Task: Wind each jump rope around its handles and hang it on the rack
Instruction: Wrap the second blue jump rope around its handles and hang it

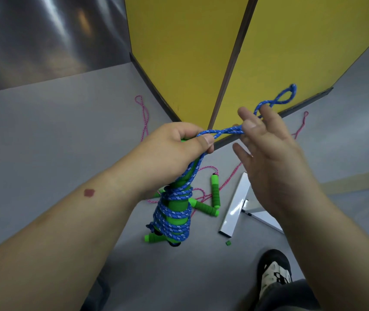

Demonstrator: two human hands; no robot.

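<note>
Blue rope (174, 212) is mostly wound already: its coils sit tight around the lower part of the green handles (176, 205), which hang upright from my left hand (179, 147). That left grip is clenched around the top of the handles, thumb pinning the doubled tail where it leaves the bundle. The tail runs across to my right hand (266, 153), passes between its loosely spread fingers (246, 117), and ends in a small loop (286, 95) sticking out beyond them. My right grip looks slack on the rope, threaded through rather than squeezing.

To finish this well, I judge I should keep the tail taut, lay the remaining turns snug above the existing coils without crossing them, and save that end loop for hanging. Letting the thumb slip could loosen the whole bundle.

Below the handles, on the grey floor (44, 135), lies a pink rope (203, 194) with its own green handles (215, 191), not yet wound. Just right of those rests a white frame piece (237, 205). Beyond the handles stand yellow panels (185, 52) with dark edging. My shoe (273, 272) shows at the lower right of the bundle. I cannot see a rack.
</note>
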